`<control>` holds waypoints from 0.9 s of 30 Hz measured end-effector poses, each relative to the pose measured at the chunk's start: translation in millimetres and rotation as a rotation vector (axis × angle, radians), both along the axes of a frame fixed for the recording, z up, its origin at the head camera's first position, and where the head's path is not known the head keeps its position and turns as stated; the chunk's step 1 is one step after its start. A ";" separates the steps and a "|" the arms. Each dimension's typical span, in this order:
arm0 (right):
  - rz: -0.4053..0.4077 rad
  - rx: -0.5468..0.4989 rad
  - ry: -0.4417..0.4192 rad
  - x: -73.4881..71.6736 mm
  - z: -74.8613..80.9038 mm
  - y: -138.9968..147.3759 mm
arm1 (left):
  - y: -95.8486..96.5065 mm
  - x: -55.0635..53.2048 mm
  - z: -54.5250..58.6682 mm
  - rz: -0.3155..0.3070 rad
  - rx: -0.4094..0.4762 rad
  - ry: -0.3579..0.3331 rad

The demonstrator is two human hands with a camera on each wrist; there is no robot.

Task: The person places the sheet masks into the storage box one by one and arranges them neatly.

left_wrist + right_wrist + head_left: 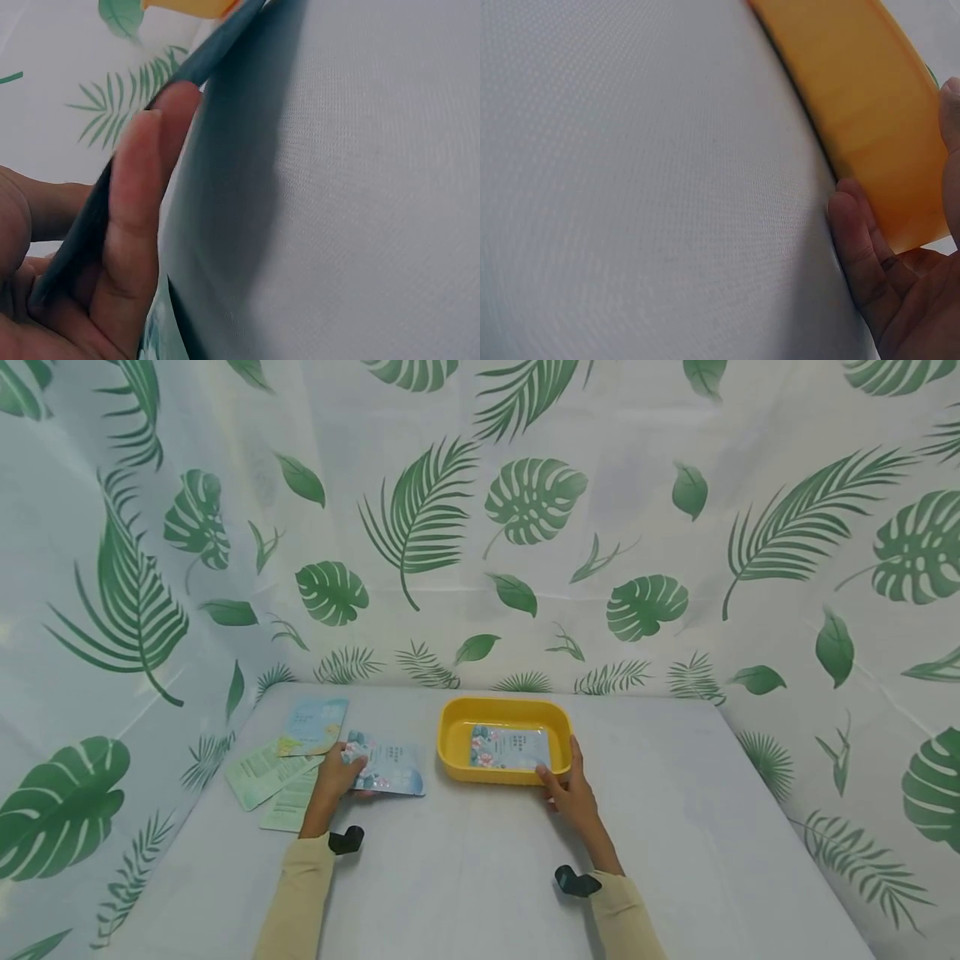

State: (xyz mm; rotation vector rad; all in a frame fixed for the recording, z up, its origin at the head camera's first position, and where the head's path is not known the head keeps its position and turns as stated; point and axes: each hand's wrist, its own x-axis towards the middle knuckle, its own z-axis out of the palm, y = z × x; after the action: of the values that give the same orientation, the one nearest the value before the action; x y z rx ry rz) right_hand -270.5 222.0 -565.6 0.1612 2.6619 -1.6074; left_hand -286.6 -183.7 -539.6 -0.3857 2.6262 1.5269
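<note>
My left hand [339,774] pinches a blue floral sheet mask packet [393,768], thumb on top and fingers underneath. Seen edge-on in the left wrist view, this packet [214,52] slants close over the tabletop. A yellow plastic basket [450,767] stands right of it, and a matching blue floral packet [517,748] lies flat inside. At the basket's near right corner, my right hand [576,793] grips the rim, its thumb over the edge. From the right wrist view, the fingertips [847,217] sit low against the outer wall [877,135].
Left of my left hand, a light blue and yellow packet [313,723] overlaps green packets [262,774] on the white table [465,877]. A leaf-printed curtain [450,635] rises along the table's back edge and its sides.
</note>
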 end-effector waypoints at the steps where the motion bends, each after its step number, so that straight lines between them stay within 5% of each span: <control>1: 0.000 0.000 0.002 -0.2 0.2 0.0 | 0.0 -0.2 -0.7 0.002 0.004 0.006; 9: 0.001 -0.003 -0.002 0.2 2.4 -0.3 | -2.2 -1.6 -0.9 0.010 0.103 -0.013; 22: 0.002 -0.003 0.011 -0.6 -0.8 -0.1 | 0.3 3.0 2.3 0.109 0.166 0.170; 27: -0.002 0.003 0.015 -0.4 -1.4 0.7 | 3.0 1.1 4.8 0.149 0.241 0.184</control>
State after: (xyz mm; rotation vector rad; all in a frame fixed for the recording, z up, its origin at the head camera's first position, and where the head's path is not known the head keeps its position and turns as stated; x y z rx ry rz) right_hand -270.9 222.6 -567.0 0.1522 2.6756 -1.6118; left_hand -285.4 -180.8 -534.7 -0.4493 2.5483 1.9898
